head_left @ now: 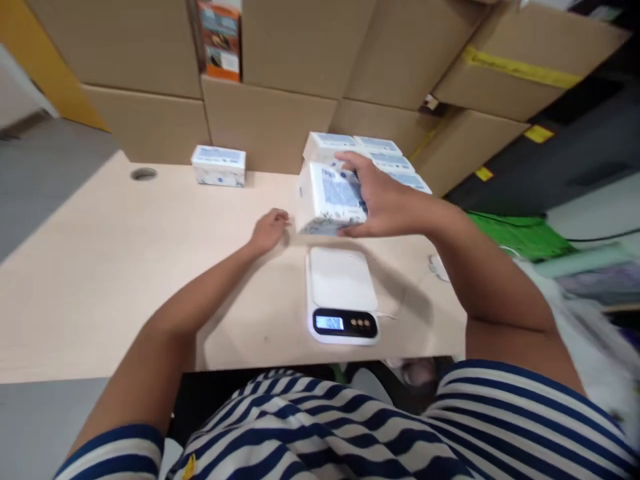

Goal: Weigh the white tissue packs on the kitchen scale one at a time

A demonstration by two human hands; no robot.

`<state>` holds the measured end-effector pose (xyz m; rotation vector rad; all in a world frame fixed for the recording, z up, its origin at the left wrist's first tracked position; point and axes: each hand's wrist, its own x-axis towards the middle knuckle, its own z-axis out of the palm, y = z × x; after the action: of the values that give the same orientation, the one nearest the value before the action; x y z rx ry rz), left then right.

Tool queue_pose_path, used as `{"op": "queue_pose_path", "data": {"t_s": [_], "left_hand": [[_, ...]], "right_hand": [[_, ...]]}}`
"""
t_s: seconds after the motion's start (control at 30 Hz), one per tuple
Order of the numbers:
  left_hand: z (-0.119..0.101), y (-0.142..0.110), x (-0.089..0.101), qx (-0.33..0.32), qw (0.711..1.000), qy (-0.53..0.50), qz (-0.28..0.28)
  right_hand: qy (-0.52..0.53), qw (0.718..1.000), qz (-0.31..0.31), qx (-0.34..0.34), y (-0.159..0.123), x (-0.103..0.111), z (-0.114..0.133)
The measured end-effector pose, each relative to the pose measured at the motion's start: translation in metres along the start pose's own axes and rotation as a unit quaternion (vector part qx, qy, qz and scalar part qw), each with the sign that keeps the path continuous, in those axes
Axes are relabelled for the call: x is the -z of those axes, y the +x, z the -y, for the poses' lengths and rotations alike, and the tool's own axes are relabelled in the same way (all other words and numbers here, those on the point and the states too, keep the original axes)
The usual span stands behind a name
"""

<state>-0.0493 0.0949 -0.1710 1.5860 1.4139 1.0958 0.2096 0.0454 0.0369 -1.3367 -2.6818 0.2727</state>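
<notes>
My right hand [375, 197] is wrapped round a white and blue tissue pack [333, 197] and holds it tilted above the table, just behind the scale. On the table, my left hand [270, 230] rests with its fingers curled, left of that pack; whether anything is in them I cannot make out. The white digital scale [343, 280] lies below the held pack with nothing on its plate. Its display is lit, but the digits are blurred. Behind my right hand stand several similar tissue packs [393, 162], partly hidden by it. One more tissue pack [219, 165] sits apart at the back left.
Stacked cardboard boxes [270, 127] line the table's back edge, with an orange box [220, 43] wedged among them. A round cable hole [144, 174] is at the back left of the table [115, 267]. A white object with a cable [439, 268] lies near my right forearm.
</notes>
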Motion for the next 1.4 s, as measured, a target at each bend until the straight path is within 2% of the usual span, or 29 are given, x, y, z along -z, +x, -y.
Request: {"op": "queue_pose_path", "data": {"t_s": [0.07,0.17,0.3,0.43,0.53,0.7,0.97,1.17,1.3,1.4], "left_hand": [[0.005,0.006,-0.002,-0.004,1.0,-0.022,0.0],[0.01,0.011,-0.004,-0.016,0.999,-0.05,-0.01],[0.01,0.011,-0.005,-0.018,0.998,-0.051,-0.016],[0.006,0.01,-0.007,-0.01,1.0,-0.022,-0.012],[0.007,0.009,-0.01,-0.017,1.0,-0.003,-0.013],[0.006,0.009,-0.012,-0.02,1.0,0.013,-0.005],[-0.006,0.002,-0.011,-0.014,0.999,0.033,0.005],[-0.011,-0.005,-0.014,-0.004,0.999,0.035,0.002],[-0.013,-0.007,-0.013,-0.008,0.999,0.038,-0.004],[-0.009,-0.005,-0.014,-0.012,0.999,0.038,-0.009]], "right_hand": [[0.002,0.998,0.05,-0.037,-0.043,-0.01,-0.003],[0.012,0.992,0.11,-0.06,-0.07,-0.035,-0.008],[0.032,0.99,0.132,-0.038,-0.072,-0.06,-0.015],[0.031,0.992,0.12,-0.023,-0.074,-0.07,-0.014],[0.03,0.993,0.11,-0.04,-0.079,-0.073,-0.012],[0.018,0.987,0.144,-0.075,-0.086,-0.072,-0.008],[0.001,0.985,0.162,-0.066,-0.093,-0.072,-0.001],[-0.007,0.993,0.114,0.007,-0.102,-0.082,-0.016],[0.009,0.997,0.054,0.059,-0.111,-0.083,-0.028],[0.069,0.996,-0.008,0.058,-0.115,-0.083,-0.051]]}}
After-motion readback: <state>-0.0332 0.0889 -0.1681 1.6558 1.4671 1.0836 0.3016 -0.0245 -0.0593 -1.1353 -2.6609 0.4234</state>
